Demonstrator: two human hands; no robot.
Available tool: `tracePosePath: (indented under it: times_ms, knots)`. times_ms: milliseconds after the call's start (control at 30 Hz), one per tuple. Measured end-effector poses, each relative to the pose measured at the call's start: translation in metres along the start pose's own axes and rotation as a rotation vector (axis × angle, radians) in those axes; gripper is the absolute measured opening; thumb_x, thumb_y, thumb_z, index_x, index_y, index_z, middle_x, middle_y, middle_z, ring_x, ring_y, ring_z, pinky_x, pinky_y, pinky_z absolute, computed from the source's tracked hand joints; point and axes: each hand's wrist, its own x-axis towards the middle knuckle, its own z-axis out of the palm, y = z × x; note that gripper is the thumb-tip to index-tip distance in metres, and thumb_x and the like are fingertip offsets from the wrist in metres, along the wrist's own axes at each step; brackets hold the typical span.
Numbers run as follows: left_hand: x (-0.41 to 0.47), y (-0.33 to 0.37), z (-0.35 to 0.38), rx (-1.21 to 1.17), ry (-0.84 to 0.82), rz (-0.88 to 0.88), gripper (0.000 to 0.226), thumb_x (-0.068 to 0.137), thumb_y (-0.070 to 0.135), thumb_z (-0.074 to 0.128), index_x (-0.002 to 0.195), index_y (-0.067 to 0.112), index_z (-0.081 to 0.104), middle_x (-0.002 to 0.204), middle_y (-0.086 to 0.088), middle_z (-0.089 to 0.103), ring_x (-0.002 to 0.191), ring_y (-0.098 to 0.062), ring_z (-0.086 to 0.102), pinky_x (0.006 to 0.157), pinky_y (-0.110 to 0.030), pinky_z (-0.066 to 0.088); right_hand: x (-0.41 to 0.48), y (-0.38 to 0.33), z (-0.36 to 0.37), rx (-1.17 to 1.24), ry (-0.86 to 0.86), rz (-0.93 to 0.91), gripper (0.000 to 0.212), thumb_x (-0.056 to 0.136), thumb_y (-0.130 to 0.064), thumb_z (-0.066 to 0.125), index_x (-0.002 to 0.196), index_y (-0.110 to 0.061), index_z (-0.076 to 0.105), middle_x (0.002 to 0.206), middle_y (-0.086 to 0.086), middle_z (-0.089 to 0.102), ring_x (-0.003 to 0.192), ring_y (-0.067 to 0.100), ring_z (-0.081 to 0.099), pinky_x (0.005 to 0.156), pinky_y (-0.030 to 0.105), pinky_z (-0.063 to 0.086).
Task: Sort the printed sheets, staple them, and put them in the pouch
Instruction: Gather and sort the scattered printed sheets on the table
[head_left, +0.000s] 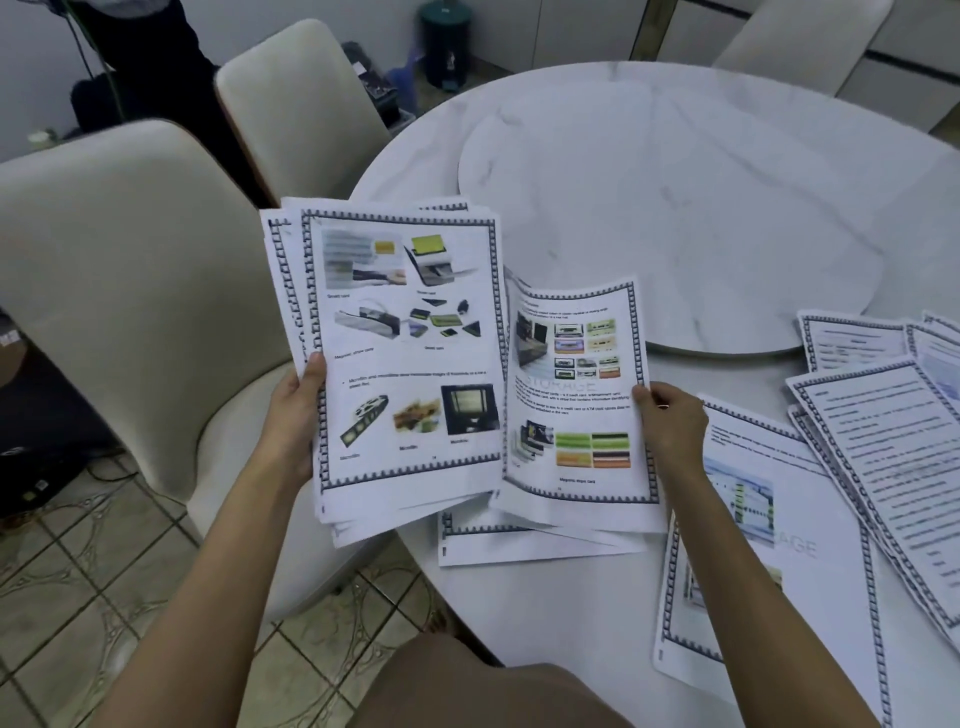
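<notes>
Round white table (571, 623) with faint grey marble veining, seen from above across its near edge. Raised at its middle, a large round turntable (675, 208) in the same marbled white. At the near left edge, a few printed sheets (519, 545) with dark patterned borders, flat and overlapping, mostly covered from above. To the near right, a bordered picture page (800, 514) lying slanted, with a colour image and a pale watermark ending in "AGE". Over its right side, fanned text pages (893, 457), overlapping and running out of view. Behind those, just beside the turntable's rim, more bordered pages (852, 338), text too blurred to read.
</notes>
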Motion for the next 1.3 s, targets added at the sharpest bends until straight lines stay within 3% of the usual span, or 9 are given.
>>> tracePosePath:
  times_ms: [233,367,533,700,767,867,933,1067,1300]
  knots:
    - [0.007,0.028,-0.005,-0.028,0.045,0.086,0.02,0.098,0.027,0.04,0.095,0.023,0.06,0.075,0.01,0.074,0.069,-0.008,0.07,0.06,-0.026,0.059,-0.001,0.003,0.002,-0.066,-0.062,0.056,0.022,0.093,-0.014,0.051,0.089,0.002,0.066,0.075,0.009,0.06,0.074,0.022,0.052,0.064,0.024,0.033]
    - [0.011,0.038,-0.007,-0.03,0.024,0.121,0.021,0.098,0.028,0.04,0.097,0.022,0.06,0.076,0.01,0.074,0.07,-0.008,0.07,0.062,-0.026,0.059,-0.001,0.003,0.003,-0.064,-0.057,0.048,0.021,0.093,-0.012,0.05,0.093,0.002,0.066,0.079,0.009,0.06,0.075,0.02,0.052,0.068,0.023,0.033]
    - [0.009,0.044,-0.001,-0.057,-0.008,0.123,0.021,0.097,0.029,0.041,0.1,0.018,0.059,0.077,0.007,0.074,0.073,-0.01,0.071,0.062,-0.027,0.059,0.0,0.005,0.005,-0.059,-0.066,0.059,0.02,0.09,-0.01,0.052,0.078,0.002,0.061,0.061,0.006,0.052,0.067,0.022,0.046,0.053,0.026,0.031]
    - [0.003,0.039,0.012,-0.068,-0.07,0.093,0.023,0.098,0.028,0.04,0.102,0.017,0.06,0.079,0.004,0.075,0.073,-0.013,0.071,0.059,-0.029,0.058,-0.007,-0.007,0.005,-0.026,0.071,-0.038,0.031,0.091,-0.018,0.055,0.118,-0.004,0.058,0.117,0.016,0.051,0.1,0.022,0.052,0.086,0.024,0.037]
    - [-0.002,0.03,0.018,-0.063,-0.108,0.059,0.024,0.098,0.028,0.039,0.102,0.018,0.06,0.081,0.004,0.075,0.073,-0.014,0.072,0.058,-0.029,0.058,-0.013,-0.02,0.003,0.118,0.009,-0.055,0.028,0.095,-0.024,0.048,0.115,-0.007,0.06,0.112,0.011,0.056,0.092,0.014,0.054,0.083,0.025,0.042]
    - [-0.009,0.01,0.028,-0.067,-0.169,-0.018,0.026,0.097,0.029,0.038,0.103,0.018,0.061,0.088,0.0,0.075,0.078,-0.016,0.072,0.061,-0.031,0.059,-0.025,-0.042,-0.002,0.515,-0.283,0.015,0.031,0.098,-0.028,0.039,0.102,-0.01,0.064,0.085,0.006,0.063,0.071,0.012,0.061,0.063,0.023,0.049]
    - [-0.014,-0.004,0.034,-0.068,-0.173,-0.061,0.028,0.097,0.029,0.039,0.108,0.016,0.061,0.092,-0.002,0.074,0.08,-0.017,0.072,0.06,-0.031,0.058,-0.034,-0.049,-0.002,0.509,-0.356,-0.037,0.024,0.097,-0.026,0.044,0.095,-0.014,0.065,0.082,0.003,0.064,0.071,0.01,0.061,0.063,0.022,0.05]
    - [-0.023,-0.025,0.043,-0.043,-0.175,-0.09,0.024,0.098,0.028,0.038,0.102,0.021,0.061,0.083,0.003,0.075,0.075,-0.014,0.072,0.059,-0.029,0.058,-0.042,-0.042,-0.004,0.397,-0.242,-0.055,0.002,0.086,-0.017,0.063,0.087,-0.018,0.062,0.089,0.007,0.065,0.081,0.014,0.059,0.077,0.025,0.05]
    - [-0.034,-0.038,0.07,0.063,-0.196,-0.145,0.035,0.098,0.035,0.036,0.121,0.017,0.054,0.101,-0.004,0.07,0.085,-0.018,0.069,0.071,-0.033,0.059,-0.042,-0.011,-0.026,0.349,-0.067,0.031,0.015,0.082,-0.015,0.067,0.072,-0.026,0.065,0.073,-0.006,0.066,0.07,0.01,0.059,0.07,0.023,0.051]
